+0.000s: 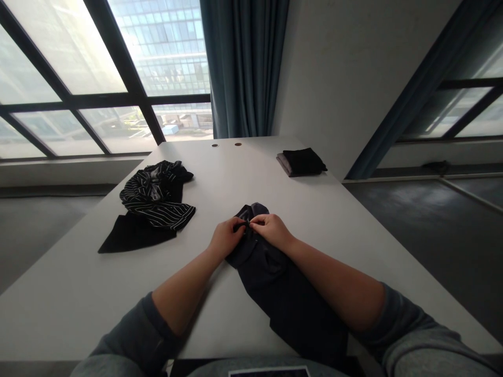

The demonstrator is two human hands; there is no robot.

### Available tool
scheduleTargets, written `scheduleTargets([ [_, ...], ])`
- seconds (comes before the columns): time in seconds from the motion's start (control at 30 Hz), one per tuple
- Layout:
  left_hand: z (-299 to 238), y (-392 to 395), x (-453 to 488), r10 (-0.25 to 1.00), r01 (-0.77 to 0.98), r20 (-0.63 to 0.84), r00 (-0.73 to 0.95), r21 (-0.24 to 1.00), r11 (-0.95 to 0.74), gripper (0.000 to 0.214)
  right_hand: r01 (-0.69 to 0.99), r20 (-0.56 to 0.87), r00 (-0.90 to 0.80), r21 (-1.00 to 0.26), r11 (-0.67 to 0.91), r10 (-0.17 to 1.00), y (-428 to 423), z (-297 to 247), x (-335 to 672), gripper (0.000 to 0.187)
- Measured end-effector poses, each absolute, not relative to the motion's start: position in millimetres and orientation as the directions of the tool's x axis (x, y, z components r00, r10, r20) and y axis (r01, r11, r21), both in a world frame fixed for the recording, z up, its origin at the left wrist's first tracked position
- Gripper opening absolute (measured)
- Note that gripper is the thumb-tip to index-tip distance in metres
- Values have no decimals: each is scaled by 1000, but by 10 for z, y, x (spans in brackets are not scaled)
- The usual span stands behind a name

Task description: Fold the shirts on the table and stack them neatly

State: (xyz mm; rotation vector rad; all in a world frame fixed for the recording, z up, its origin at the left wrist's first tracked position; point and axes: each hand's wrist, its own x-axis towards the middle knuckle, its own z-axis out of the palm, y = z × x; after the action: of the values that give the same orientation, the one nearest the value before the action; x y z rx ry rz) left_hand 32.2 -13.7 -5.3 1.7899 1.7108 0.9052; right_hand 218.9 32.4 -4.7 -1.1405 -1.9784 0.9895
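In the head view, the left hand (pixel 227 240) and right hand (pixel 272 230) are meeting near the middle of the bench (pixel 98 283), their fingers (pixel 254 221) pinching a small dark bit, too small to identify, at the top of a dark garment (pixel 283 293). That garment is stretching back to the near edge. A black-and-white striped garment (pixel 157 193) is lying toward the left edge, while folded black clothes (pixel 302 162) are sitting near the far edge.

Large dark-framed window (pixel 66 68) on left, glass office building (pixel 165 47) outside. Teal curtain (pixel 243 63) next to pale grey wall (pixel 346 68); second window (pixel 467 110) far right. White surface (pixel 243 162), dark grey floor (pixel 424 230). Strong daylight.
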Motion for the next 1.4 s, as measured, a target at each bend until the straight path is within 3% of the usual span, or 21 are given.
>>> scheduleTargets([
  [0.17,-72,-148,352,989,629,149,-16,770,-106,14,492,218,-394,-771,405,893,240,11,2127,12],
  [0.47,-87,-145,342,987,512,158,9,848,-140,8,420,202,-360,-837,352,911,281,-38,2171,13],
  [0.57,-127,-130,351,978,494,206,-35,854,-162,4,332,196,-370,-885,326,908,272,-59,2147,16],
  [0.73,-165,-90,322,967,465,163,-196,883,-55,10,242,163,-399,-931,275,902,267,-113,2084,19],
  [0.97,-239,-32,267,966,275,135,-219,959,-71,15,268,41,-184,-959,90,982,541,-213,2190,15],
  [1.07,-222,-46,249,956,375,204,-212,920,-113,11,211,55,-237,-972,107,970,526,-184,2198,18],
  [1.17,-164,-96,258,972,484,236,3,850,-208,28,171,147,-314,-963,209,938,431,-140,2158,20],
  [1.23,-133,-122,274,977,517,185,102,830,-211,28,162,170,-320,-959,231,932,380,-114,2132,18],
  [1.4,-126,-126,312,986,539,156,55,827,-161,12,307,157,-342,-913,268,926,336,-42,2137,21],
])
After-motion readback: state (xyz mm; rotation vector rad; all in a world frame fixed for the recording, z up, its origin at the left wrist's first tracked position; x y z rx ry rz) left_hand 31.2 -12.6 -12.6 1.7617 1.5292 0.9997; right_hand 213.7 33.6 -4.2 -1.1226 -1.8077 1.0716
